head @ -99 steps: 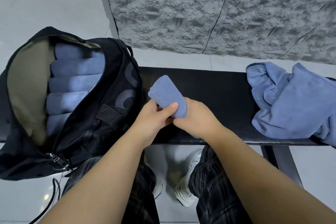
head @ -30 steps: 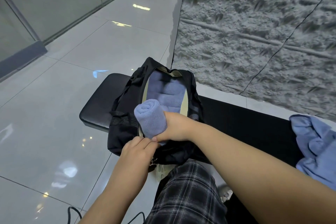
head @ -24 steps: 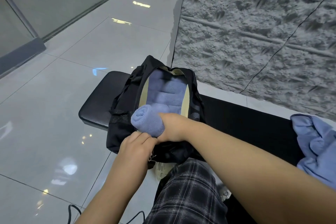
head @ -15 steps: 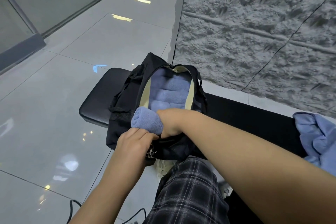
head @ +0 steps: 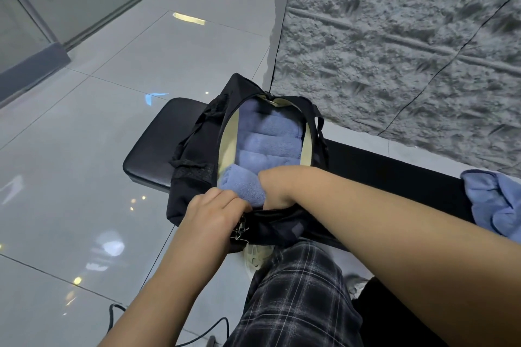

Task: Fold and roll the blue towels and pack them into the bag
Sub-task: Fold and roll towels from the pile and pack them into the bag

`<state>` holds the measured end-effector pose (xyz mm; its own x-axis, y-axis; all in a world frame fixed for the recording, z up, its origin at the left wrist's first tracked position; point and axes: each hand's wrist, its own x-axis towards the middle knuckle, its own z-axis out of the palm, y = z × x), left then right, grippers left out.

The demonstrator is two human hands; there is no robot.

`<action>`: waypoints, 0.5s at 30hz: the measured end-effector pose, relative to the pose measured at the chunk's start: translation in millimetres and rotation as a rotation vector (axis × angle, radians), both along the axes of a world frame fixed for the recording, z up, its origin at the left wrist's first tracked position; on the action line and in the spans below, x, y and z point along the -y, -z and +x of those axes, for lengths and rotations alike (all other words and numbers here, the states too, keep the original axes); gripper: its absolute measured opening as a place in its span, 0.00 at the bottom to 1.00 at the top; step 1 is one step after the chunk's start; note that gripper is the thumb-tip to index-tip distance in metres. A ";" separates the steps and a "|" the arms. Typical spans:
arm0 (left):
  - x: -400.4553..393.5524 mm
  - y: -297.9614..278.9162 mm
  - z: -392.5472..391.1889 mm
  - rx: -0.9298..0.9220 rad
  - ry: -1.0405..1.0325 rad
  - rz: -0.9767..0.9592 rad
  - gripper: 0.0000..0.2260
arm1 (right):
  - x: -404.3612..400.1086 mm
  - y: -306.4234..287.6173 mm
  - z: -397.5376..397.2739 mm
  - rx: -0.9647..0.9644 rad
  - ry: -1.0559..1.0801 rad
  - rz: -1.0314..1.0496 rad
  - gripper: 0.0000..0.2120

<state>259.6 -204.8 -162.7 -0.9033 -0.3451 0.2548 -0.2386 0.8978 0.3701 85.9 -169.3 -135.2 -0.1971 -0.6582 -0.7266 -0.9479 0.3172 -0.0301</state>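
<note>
A person seated at a black padded counter [head: 158, 149] looks down at an open black bag [head: 197, 149] standing on it. Inside, several rolled blue towels [head: 267, 138] lie stacked side by side against the pale lining. At the near end of the opening sits one more rolled towel [head: 242, 184], partly inside the bag.

The right hand [head: 272, 189] is curled around this roll from its right side, fingers hidden below it. The left hand [head: 214, 211] rests at the bag's near edge with its fingers bent against the roll's lower end; whether it grips the fabric of the bag or only presses there cannot be told. The two hands sit close together, almost touching.

Far to the right on the counter lies a loose heap of unfolded blue towels [head: 493, 203], well apart from the bag.

The roll looks soft, light and squashy (terry cloth, by its nap), so it would likely compress to fit the gap but could unwind if released at its free edge. Holding it around the middle, across the outer flap, seems the safest grip.
</note>
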 end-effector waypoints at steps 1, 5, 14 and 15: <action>-0.1 -1.9 -0.3 -0.009 0.001 -0.006 0.24 | 1.5 -2.3 1.2 -0.028 -0.018 0.024 0.14; 1.9 0.1 1.4 -0.017 0.024 0.045 0.23 | 6.0 -2.1 7.2 -0.067 -0.054 0.076 0.18; 40.9 15.1 5.3 0.082 0.000 -0.109 0.20 | -15.2 7.3 2.5 -0.011 -0.061 0.009 0.15; 45.0 11.1 5.8 0.071 -0.009 -0.141 0.24 | -16.0 8.3 3.8 -0.018 -0.056 0.013 0.14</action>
<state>265.4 -249.8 -173.7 -0.9178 -0.3189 0.2367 -0.2683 0.9372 0.2228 89.7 -153.3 -143.5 -0.1736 -0.6586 -0.7322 -0.9644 0.2643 -0.0091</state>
